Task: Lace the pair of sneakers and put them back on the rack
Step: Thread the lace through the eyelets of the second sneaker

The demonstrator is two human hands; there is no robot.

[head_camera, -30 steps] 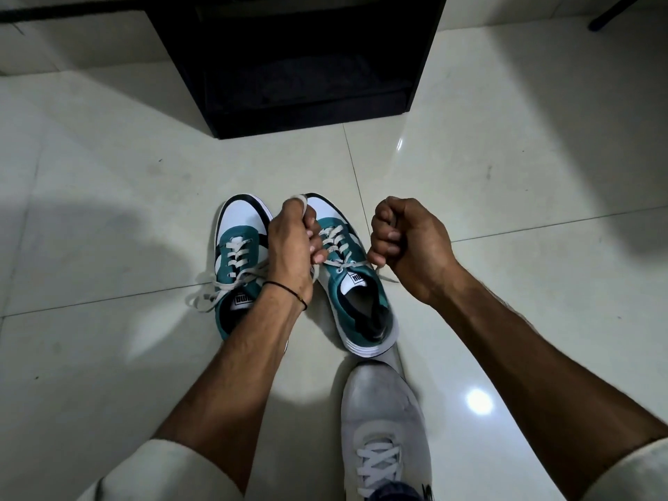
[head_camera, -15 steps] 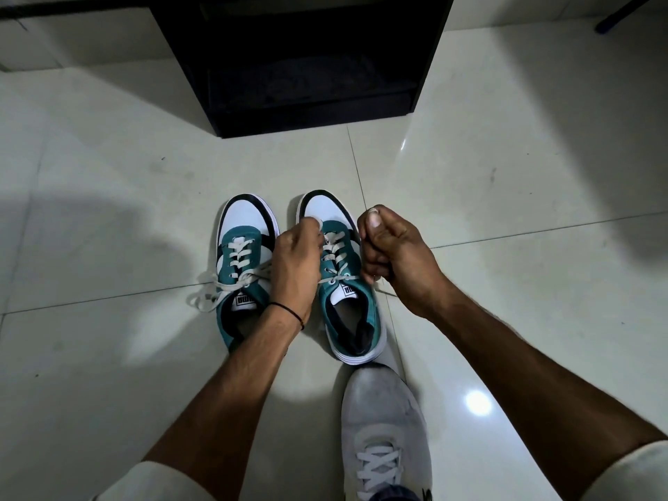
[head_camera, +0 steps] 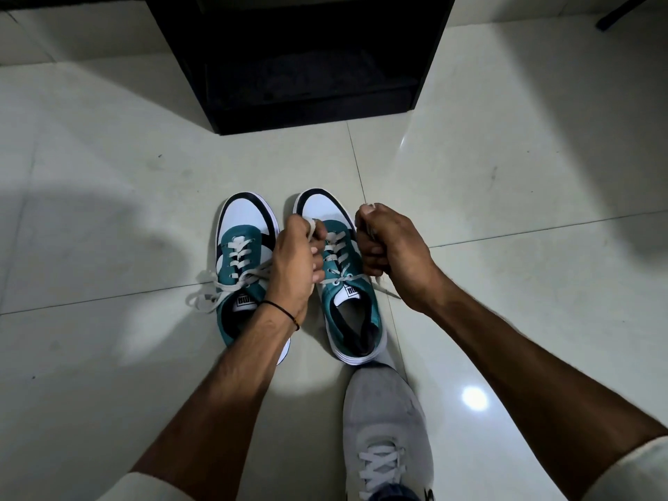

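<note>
Two teal, white and black sneakers stand side by side on the tiled floor, toes pointing away from me. The left sneaker (head_camera: 241, 244) is laced, with its white lace ends lying loose to the left. Over the right sneaker (head_camera: 352, 312) my left hand (head_camera: 294, 262) is closed on one white lace end at its left side. My right hand (head_camera: 392, 247) is closed on the other lace end at its right side, a short tip hanging below the fist. The black shoe rack (head_camera: 307, 59) stands open-fronted straight ahead.
My own foot in a grey shoe (head_camera: 386, 424) rests on the floor just behind the right sneaker. Pale glossy tiles (head_camera: 506, 175) spread all around. A dark slanted leg (head_camera: 629, 12) shows at the top right corner.
Both fists came in toward the right sneaker from their raised, spread position, then spread slightly again. The right sneaker straightened up beside the left one.
</note>
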